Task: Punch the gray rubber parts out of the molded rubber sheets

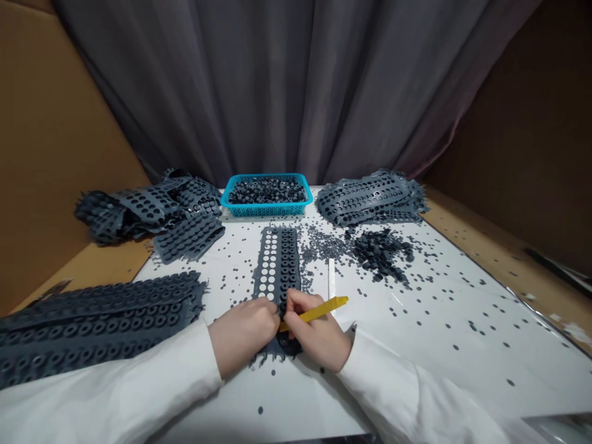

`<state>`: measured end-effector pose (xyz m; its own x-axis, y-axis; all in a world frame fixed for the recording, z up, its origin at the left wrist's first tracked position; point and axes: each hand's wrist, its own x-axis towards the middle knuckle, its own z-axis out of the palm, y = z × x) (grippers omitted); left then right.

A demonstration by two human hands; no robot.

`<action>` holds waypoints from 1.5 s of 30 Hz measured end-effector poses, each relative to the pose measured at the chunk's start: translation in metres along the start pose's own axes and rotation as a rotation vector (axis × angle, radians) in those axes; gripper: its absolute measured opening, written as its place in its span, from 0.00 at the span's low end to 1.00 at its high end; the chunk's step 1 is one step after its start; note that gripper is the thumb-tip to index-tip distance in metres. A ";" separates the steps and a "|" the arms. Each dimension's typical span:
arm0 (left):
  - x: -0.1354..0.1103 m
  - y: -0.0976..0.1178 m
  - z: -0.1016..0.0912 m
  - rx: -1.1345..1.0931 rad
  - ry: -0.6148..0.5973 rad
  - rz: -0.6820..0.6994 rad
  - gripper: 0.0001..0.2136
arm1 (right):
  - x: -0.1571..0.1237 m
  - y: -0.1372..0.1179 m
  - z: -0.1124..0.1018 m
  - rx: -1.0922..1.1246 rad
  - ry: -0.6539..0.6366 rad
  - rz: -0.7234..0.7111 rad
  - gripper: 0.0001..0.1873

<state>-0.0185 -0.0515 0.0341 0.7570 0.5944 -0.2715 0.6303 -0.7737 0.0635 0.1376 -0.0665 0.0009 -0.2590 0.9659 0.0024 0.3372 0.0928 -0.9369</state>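
Note:
In the head view, a dark grey rubber sheet [290, 259] lies lengthwise before me. Its left columns are open round holes showing white; the right columns still carry raised rings. My right hand [317, 327] pinches a slim yellow pen-like tool [324, 308], its lower end down at the sheet's near part, where its tip is hidden by fingers. My left hand [247, 330] is closed with curled fingers against the sheet's near part, beside the tool. What lies beneath those fingers is hidden, though they seem to grip the sheet.
A blue basket [267, 209] of small dark pieces stands at the back. Holed sheets [148, 203] pile up back left, more sheets [370, 197] back right. Ringed sheets [102, 320] lie at left. Right of the work are a heap of dark pieces [382, 253], a white strip [332, 277] and scattered discs.

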 end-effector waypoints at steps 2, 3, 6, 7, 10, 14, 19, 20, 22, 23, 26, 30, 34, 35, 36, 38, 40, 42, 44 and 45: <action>-0.001 -0.006 0.000 -0.133 0.026 0.006 0.08 | 0.000 -0.001 -0.001 -0.014 -0.005 0.005 0.10; -0.002 -0.010 -0.001 -0.225 0.059 -0.002 0.07 | 0.000 -0.001 -0.001 -0.022 -0.009 0.009 0.10; -0.005 -0.022 -0.011 -0.476 0.188 -0.060 0.06 | 0.001 -0.001 -0.002 -0.022 -0.022 0.016 0.10; -0.007 -0.026 -0.016 -0.527 0.228 -0.085 0.06 | 0.001 -0.001 -0.002 -0.014 -0.026 0.016 0.10; -0.011 -0.033 -0.027 -0.597 0.315 -0.183 0.05 | 0.000 -0.001 -0.002 -0.001 -0.020 0.001 0.10; -0.015 -0.034 -0.024 -0.729 0.290 -0.305 0.07 | -0.002 -0.003 -0.002 -0.022 -0.005 -0.016 0.09; -0.017 -0.029 -0.001 -1.120 0.192 -0.321 0.09 | -0.006 -0.001 -0.002 0.195 -0.031 0.067 0.07; -0.017 -0.029 0.003 -1.243 0.163 -0.318 0.11 | -0.006 0.000 -0.002 0.241 -0.030 0.091 0.07; -0.017 -0.028 0.011 -1.506 0.095 -0.335 0.18 | -0.007 0.001 -0.001 0.282 -0.025 0.113 0.07; -0.017 -0.028 0.013 -1.624 0.063 -0.351 0.20 | -0.007 0.002 -0.001 0.283 -0.022 0.112 0.07; -0.017 -0.028 0.016 -1.842 0.019 -0.363 0.21 | -0.008 0.003 0.001 0.279 -0.027 0.108 0.06; -0.018 -0.024 0.014 -1.979 0.000 -0.365 0.18 | -0.008 0.003 0.002 0.282 -0.030 0.107 0.06; -0.019 -0.019 0.014 -2.110 -0.010 -0.445 0.18 | -0.007 0.000 0.001 0.269 -0.033 0.102 0.06; -0.020 -0.018 0.014 -2.138 -0.012 -0.466 0.18 | -0.007 0.000 0.001 0.268 -0.031 0.101 0.06; -0.020 -0.017 0.014 -2.159 -0.014 -0.483 0.18 | -0.007 -0.001 0.001 0.267 -0.031 0.100 0.06; -0.020 -0.014 0.014 -2.178 -0.011 -0.510 0.19 | -0.007 -0.001 0.001 0.270 -0.031 0.100 0.06; -0.020 -0.013 0.014 -2.179 -0.011 -0.536 0.18 | -0.007 0.001 0.001 0.271 -0.033 0.096 0.06; -0.019 -0.012 0.013 -2.176 -0.017 -0.558 0.17 | -0.007 0.002 0.001 0.265 -0.034 0.091 0.06; -0.020 -0.013 0.013 -2.182 -0.012 -0.573 0.14 | -0.007 0.004 0.001 0.250 -0.032 0.087 0.06; -0.020 -0.014 0.013 -2.200 0.000 -0.574 0.11 | -0.007 0.004 0.002 0.240 -0.029 0.084 0.06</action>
<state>-0.0447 -0.0551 0.0262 0.4864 0.5931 -0.6416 -0.1345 0.7764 0.6157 0.1391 -0.0730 -0.0031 -0.2661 0.9601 -0.0861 0.1355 -0.0511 -0.9895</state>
